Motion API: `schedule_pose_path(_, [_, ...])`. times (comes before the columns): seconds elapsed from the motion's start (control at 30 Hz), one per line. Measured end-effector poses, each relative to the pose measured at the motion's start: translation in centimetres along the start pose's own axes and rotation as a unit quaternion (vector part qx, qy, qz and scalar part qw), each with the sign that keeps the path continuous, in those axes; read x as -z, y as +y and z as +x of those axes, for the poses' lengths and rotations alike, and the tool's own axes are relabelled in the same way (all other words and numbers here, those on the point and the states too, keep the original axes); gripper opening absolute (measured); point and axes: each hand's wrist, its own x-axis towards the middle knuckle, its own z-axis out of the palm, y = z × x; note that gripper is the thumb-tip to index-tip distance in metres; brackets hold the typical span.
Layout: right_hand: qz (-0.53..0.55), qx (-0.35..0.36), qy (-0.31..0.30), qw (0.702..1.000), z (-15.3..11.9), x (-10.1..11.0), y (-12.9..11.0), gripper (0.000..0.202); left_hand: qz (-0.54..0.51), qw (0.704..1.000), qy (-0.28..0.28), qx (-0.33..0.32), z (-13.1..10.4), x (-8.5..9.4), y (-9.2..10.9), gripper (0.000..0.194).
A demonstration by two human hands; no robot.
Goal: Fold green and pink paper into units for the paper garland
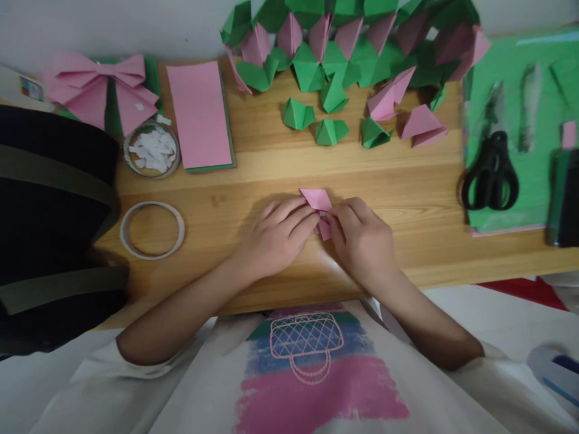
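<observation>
Green-and-pink folded paper units [335, 60] are arranged at wooden worktop [253, 178] rear | small pink paper piece [317, 198] is pinched, near front, by closed fingers [290, 209] of left hand [278, 238] and right hand [366, 244] | flat pink paper sheets [199, 114]: apparently not yet folded

One head-worn view looks forward and steeply down, over the printed white T-shirt [316, 386] at the bottom edge, across the wooden table [420, 181], to what is probably a pale wall [136, 24] at the top. It sits fairly near: the left hand [283, 238] and right hand [367, 244] fall around mid-frame.
</observation>
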Motion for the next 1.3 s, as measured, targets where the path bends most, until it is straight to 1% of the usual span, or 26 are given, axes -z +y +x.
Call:
schedule_pose_path(0.33, [-0.031, 0.019, 0.031, 0.999, 0.1, -0.2, -0.2, 0.022, 0.001, 1.0, 0.0, 0.002, 0.0, 0.0, 0.0, 0.025])
schedule_pose_path(0.43, [-0.03, 0.017, 0.025, 0.999, 0.1, -0.2, -0.3, 0.022, 0.0, 1.0, 0.003, 0.002, 0.0, -0.1, 0.0, 0.025])
schedule_pose_path(0.67, [-0.04, 0.001, 0.012, 0.999, 0.5, -0.2, -0.4, 0.028, -0.003, 1.0, 0.002, 0.002, 0.0, 0.0, 0.0, 0.025])
schedule_pose_path(0.8, [-0.039, -0.03, -0.012, 0.999, 0.8, 0.0, -0.6, 0.026, -0.012, 1.0, -0.007, 0.007, -0.1, 0.0, 0.0, 0.026])
schedule_pose_path(0.9, [-0.057, -0.062, -0.035, 0.996, 1.2, 0.6, -1.0, 0.022, -0.015, 1.0, -0.009, 0.01, -0.1, -0.1, -0.1, 0.026])
schedule_pose_path(1.07, [-0.084, -0.146, -0.12, 0.978, 2.8, 1.8, -1.5, 0.015, -0.008, 1.0, -0.001, 0.001, -0.1, 0.0, -0.1, 0.026])
schedule_pose_path(1.13, [-0.095, -0.17, -0.131, 0.972, 3.1, 1.9, -1.3, 0.017, -0.008, 1.0, 0.001, -0.002, 0.0, 0.0, -0.1, 0.026])
schedule_pose_path(1.2, [-0.087, -0.159, -0.111, 0.977, 3.0, 1.8, -0.8, 0.022, -0.01, 1.0, 0.0, 0.0, 0.0, 0.0, -0.1, 0.025])
schedule_pose_path(1.23, [-0.073, -0.137, -0.091, 0.984, 2.7, 1.7, -0.5, 0.024, -0.013, 1.0, -0.002, 0.002, 0.0, 0.1, -0.1, 0.025])
schedule_pose_path(1.3, [-0.038, -0.072, -0.039, 0.996, 1.7, 1.3, 0.4, 0.026, -0.017, 1.0, -0.007, 0.008, 0.0, 0.1, -0.1, 0.026])
